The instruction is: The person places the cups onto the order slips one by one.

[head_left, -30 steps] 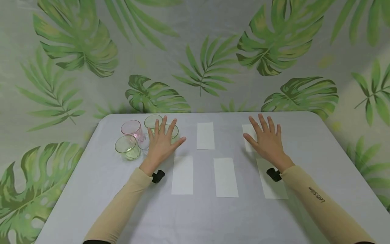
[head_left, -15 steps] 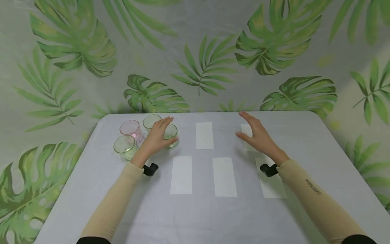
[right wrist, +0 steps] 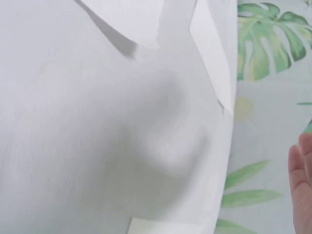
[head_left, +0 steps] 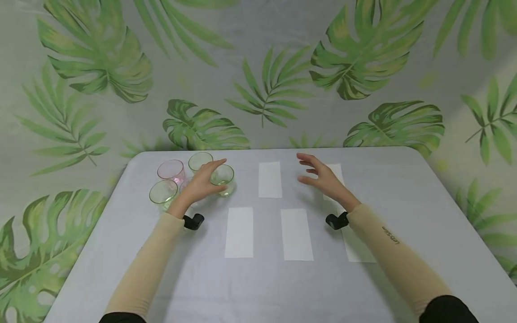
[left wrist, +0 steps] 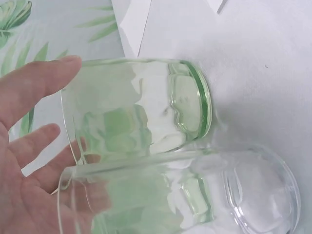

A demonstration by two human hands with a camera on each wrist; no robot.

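Note:
My left hand (head_left: 200,183) is around the near-side rim of a green-tinted glass (head_left: 225,186), thumb on one side and fingers on the other. In the left wrist view, the thumb lies by the rim of this green glass (left wrist: 117,107), and no firm grip shows. A clear glass (left wrist: 253,190) stands beside it there, in front of part of the fingers. My right hand (head_left: 326,183) hovers over the table with fingers loosely bent, holding nothing. In the right wrist view only some fingers (right wrist: 303,170) show at the right edge.
Left of my left hand stand a pink glass (head_left: 171,169) and green-rimmed glasses (head_left: 163,193), one farther back (head_left: 200,160). Several white paper rectangles (head_left: 269,179) lie on the white-covered table (head_left: 258,291). A leaf-patterned cloth (head_left: 274,89) hangs behind the table.
The left hand has turned from spread fingers above the glasses and lowered to the rightmost green glass. My right hand has turned and moved left, its fingers coming closer together.

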